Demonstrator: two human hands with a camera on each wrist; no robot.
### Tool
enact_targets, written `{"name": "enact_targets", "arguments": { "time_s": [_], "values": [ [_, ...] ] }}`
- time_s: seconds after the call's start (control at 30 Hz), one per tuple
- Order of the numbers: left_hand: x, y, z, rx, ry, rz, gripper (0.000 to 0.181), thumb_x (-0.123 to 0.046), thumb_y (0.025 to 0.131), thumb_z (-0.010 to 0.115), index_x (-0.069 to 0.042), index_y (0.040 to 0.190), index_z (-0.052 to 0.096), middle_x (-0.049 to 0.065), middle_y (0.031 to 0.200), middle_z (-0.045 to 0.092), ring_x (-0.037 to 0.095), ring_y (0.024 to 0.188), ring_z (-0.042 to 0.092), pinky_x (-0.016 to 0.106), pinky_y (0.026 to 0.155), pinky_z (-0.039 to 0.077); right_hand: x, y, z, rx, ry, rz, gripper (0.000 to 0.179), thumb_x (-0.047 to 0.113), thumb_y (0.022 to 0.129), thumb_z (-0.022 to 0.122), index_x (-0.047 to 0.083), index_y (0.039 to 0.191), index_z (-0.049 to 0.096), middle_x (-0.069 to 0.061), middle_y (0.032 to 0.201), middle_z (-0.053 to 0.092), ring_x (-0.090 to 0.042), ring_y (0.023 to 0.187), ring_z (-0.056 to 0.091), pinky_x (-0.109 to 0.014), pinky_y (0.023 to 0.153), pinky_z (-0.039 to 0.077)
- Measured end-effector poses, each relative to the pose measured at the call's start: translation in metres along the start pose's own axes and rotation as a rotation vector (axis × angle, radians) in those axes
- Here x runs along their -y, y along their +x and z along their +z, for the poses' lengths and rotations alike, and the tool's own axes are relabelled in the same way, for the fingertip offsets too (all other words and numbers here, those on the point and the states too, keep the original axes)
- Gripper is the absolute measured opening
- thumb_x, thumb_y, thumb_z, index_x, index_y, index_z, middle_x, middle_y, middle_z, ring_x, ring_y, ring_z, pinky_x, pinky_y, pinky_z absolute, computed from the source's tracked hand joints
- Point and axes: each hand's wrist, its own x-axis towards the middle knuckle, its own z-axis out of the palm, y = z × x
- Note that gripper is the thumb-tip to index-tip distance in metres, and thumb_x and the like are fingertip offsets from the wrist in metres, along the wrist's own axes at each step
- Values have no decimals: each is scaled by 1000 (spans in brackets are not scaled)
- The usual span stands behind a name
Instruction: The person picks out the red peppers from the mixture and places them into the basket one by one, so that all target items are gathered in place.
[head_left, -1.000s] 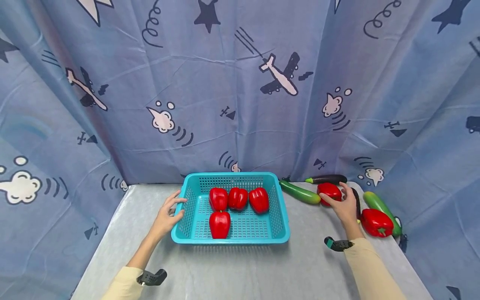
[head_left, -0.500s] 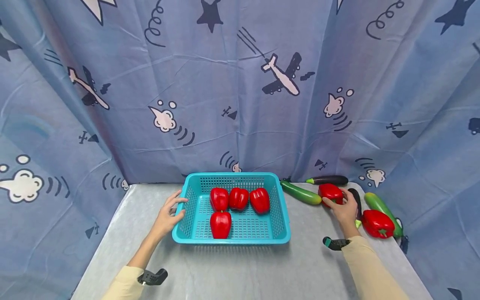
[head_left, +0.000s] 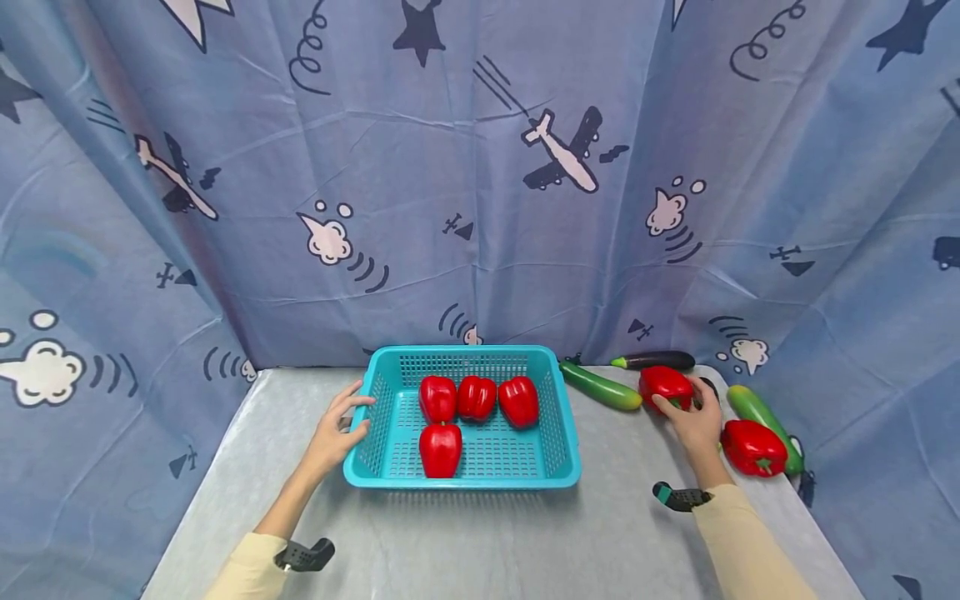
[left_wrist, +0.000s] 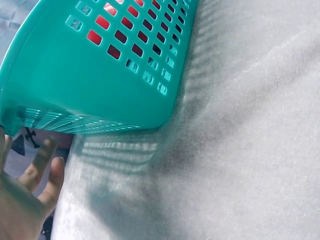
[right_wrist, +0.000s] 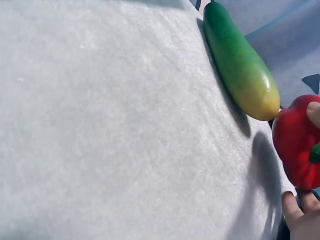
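My right hand (head_left: pixel 697 421) holds a red bell pepper (head_left: pixel 664 387) at the table's far right, its thumb on one side and fingers on the other. In the right wrist view this bell pepper (right_wrist: pixel 295 142) shows at the right edge, its green stem toward the hand. My left hand (head_left: pixel 333 432) is at the left rim of a turquoise basket (head_left: pixel 461 482), fingers spread and fingertips right at the rim. Several red bell peppers (head_left: pixel 440 451) lie inside the basket. The left wrist view has the hand (left_wrist: pixel 22 205) below the basket's corner, fingers apart.
A green cucumber-like vegetable (head_left: pixel 600 387) lies between basket and held pepper. Behind sits a dark eggplant (head_left: pixel 660 360); another is mostly hidden by my right hand. Farther right are another red bell pepper (head_left: pixel 753 448) and a second green vegetable (head_left: pixel 757 414). A patterned curtain (head_left: pixel 480 208) hangs behind.
My right hand's fingers have closed in around the red bell pepper, which has shifted slightly right and toward me. My left hand and the basket have stayed in place.
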Motion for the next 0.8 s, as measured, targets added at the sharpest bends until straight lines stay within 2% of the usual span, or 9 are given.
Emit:
{"name": "enact_targets", "arguments": {
  "time_s": [0.2,0.4,0.53,0.7,0.8],
  "values": [
    [-6,-1,1,-3,29,-3,34,11,93,65,5,126,64,29,157,29,48,122,53,44,86,54,0,-3,-2,1,65,-5,77,21,94,76,11,158,34,-17,156,40,-37,139,42,-50,109,37],
    [-33,-4,1,-3,23,8,32,13,93,63,13,124,62,36,154,29,54,122,50,56,86,52,7,-6,-6,34,90,-25,75,24,95,74,12,158,35,-16,157,38,-35,140,39,-49,110,36],
    [-46,-5,-2,13,28,-9,31,12,93,63,13,124,61,37,153,29,53,119,53,49,84,53,15,-9,-9,47,103,-33,74,27,96,74,14,159,37,-14,159,36,-34,142,37,-48,111,35],
    [-48,-5,-2,11,30,-13,32,15,92,63,13,124,62,38,153,29,52,119,53,41,83,53,23,-15,-11,75,127,-57,74,30,95,75,14,157,39,-11,161,34,-31,145,33,-45,115,31],
    [-48,-5,-1,6,34,-6,32,15,92,63,13,124,62,38,153,30,53,121,51,44,84,53,27,-19,-12,111,149,-62,73,32,94,75,15,156,40,-13,157,41,-30,138,42,-37,110,38]
  ]
}}
